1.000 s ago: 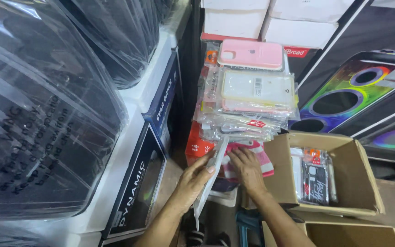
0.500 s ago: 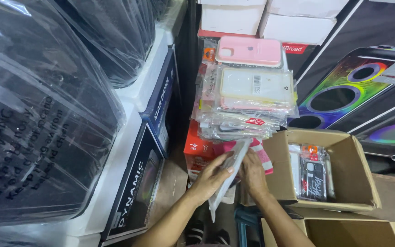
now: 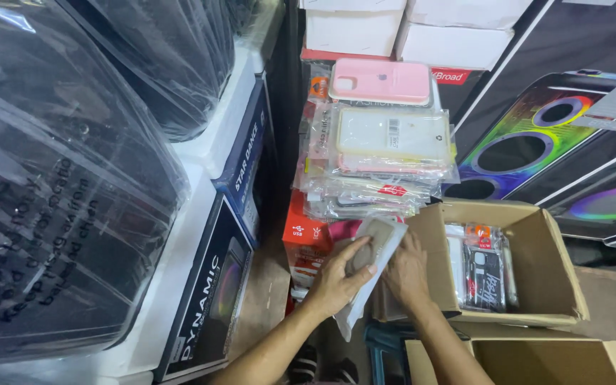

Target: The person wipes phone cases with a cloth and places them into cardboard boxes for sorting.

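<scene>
My left hand (image 3: 336, 281) grips a clear plastic packet (image 3: 371, 267) with a greyish phone case inside, tilted up in front of a tall stack of packaged phone cases (image 3: 376, 160). My right hand (image 3: 408, 274) rests just right of the packet, against the near left corner of an open cardboard box (image 3: 561, 278), its fingers touching the packet's right edge. A pink case (image 3: 383, 80) lies on top of the stack. Under the stack sits a red carton (image 3: 306, 235).
The open box holds several packaged phone cases (image 3: 485, 274). A second cardboard box (image 3: 536, 360) is at the bottom right. Large plastic-wrapped black items (image 3: 73, 171) on white boxes fill the left. White boxes (image 3: 408, 25) and a speaker carton (image 3: 557, 142) stand behind.
My left hand has turned the packet from edge-on to flat and moved it right. My right hand has shifted right toward the box corner.
</scene>
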